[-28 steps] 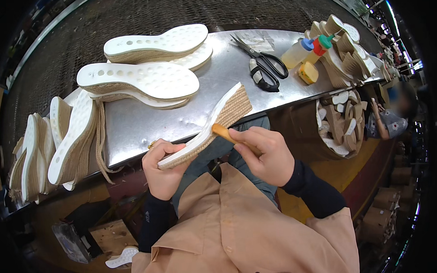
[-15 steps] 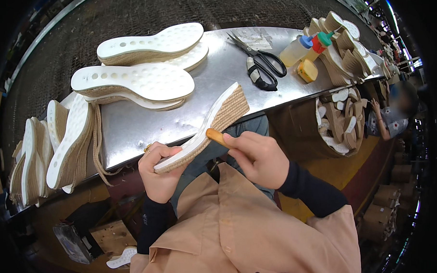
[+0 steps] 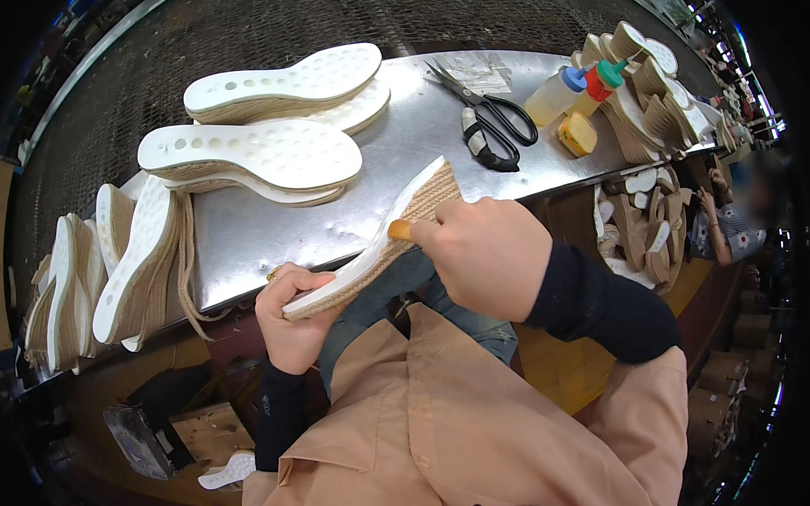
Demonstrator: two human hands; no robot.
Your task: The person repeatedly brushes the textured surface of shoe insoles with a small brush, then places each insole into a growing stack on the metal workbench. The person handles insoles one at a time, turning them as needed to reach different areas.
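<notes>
A white wedge shoe sole [image 3: 370,261] with woven rope sides is held up in front of the table edge, its thick heel end pointing away to the right. My left hand [image 3: 293,315] is closed round the thin toe end, thumb on top. In my right hand [image 3: 490,259] is a small yellowish-tan stick-like tool [image 3: 401,229], whose blunt tip presses on the rope side of the wedge near its middle. The rest of that tool is hidden inside my fist.
Stacked white soles [image 3: 250,156] lie on the metal table [image 3: 244,250]; others [image 3: 138,271] lean at left. Black-handled scissors [image 3: 489,116], squeeze bottles [image 3: 556,96] and a yellow sponge [image 3: 577,134] lie farther right. A bin of soles [image 3: 640,227] stands beside the table, near another person [image 3: 734,228].
My right hand has shifted up and to the right along the wedge, turning so its back shows more. The tool's tip has moved slightly toward the heel. My left hand keeps its hold.
</notes>
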